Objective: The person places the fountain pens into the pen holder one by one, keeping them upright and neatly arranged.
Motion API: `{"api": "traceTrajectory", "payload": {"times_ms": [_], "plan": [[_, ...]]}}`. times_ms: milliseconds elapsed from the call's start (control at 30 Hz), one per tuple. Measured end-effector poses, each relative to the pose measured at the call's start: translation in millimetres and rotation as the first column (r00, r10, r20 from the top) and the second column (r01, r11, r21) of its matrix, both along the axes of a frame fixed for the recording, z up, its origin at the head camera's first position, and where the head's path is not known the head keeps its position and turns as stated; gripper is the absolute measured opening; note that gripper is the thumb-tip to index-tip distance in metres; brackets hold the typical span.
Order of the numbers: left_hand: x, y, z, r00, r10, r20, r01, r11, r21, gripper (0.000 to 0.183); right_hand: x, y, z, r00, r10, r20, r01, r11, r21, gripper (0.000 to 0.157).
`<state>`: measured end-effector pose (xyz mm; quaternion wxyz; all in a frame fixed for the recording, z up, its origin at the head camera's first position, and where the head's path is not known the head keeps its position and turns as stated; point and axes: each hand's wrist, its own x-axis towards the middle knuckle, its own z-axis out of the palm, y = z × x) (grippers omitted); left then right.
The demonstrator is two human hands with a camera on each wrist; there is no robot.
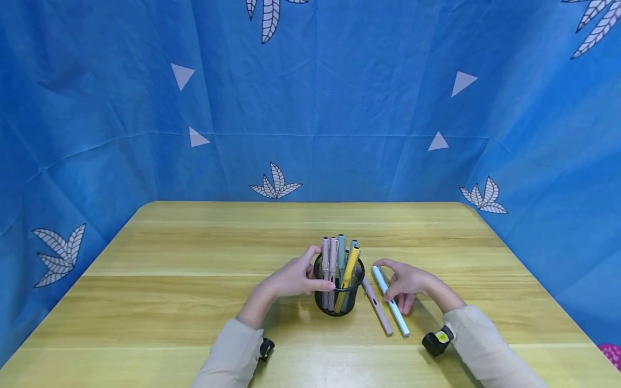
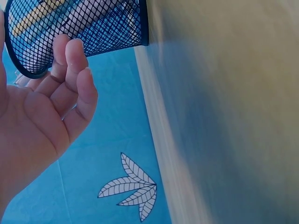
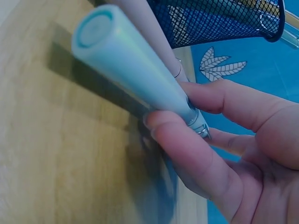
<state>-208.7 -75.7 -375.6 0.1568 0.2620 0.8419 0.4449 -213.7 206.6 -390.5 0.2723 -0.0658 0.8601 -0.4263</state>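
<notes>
A black mesh pen cup (image 1: 360, 281) stands upright on the table, holding a yellow pen (image 1: 350, 268), two pale mauve pens (image 1: 333, 256), a grey-green pen (image 1: 342, 252) and a bluish one. My left hand (image 1: 290, 278) grips the cup from its left side, thumb across the near rim; in the left wrist view other fingers (image 2: 74, 63) lie along the mesh wall. To the cup's right, my right hand (image 1: 412, 283) pinches a light blue pen (image 3: 135, 70) between thumb and fingers. A mauve pen (image 1: 378, 310) lies between that pen and the cup.
The wooden table (image 1: 145, 302) reaches back to a blue cloth (image 1: 310, 108) printed with leaves and triangles, which also hangs at both sides. A pink item (image 1: 611, 354) shows beyond the right table edge.
</notes>
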Motion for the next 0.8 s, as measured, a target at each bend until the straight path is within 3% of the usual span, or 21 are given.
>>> {"api": "traceTrajectory", "payload": {"times_ms": [500, 800], "plan": [[-0.2, 0.0, -0.3, 1.0, -0.003, 0.001, 0.003, 1.0, 0.0, 0.081, -1.5, 2.0, 3.7, 0.986, -0.061, -0.158, 0.038, 0.988, -0.147, 0.081], [0.1, -0.5, -0.9, 1.0, -0.005, 0.005, 0.005, 1.0, 0.004, 0.079, -1.6, 5.3, 6.3, 0.97, -0.118, -0.211, 0.063, 0.966, -0.252, 0.08]]}}
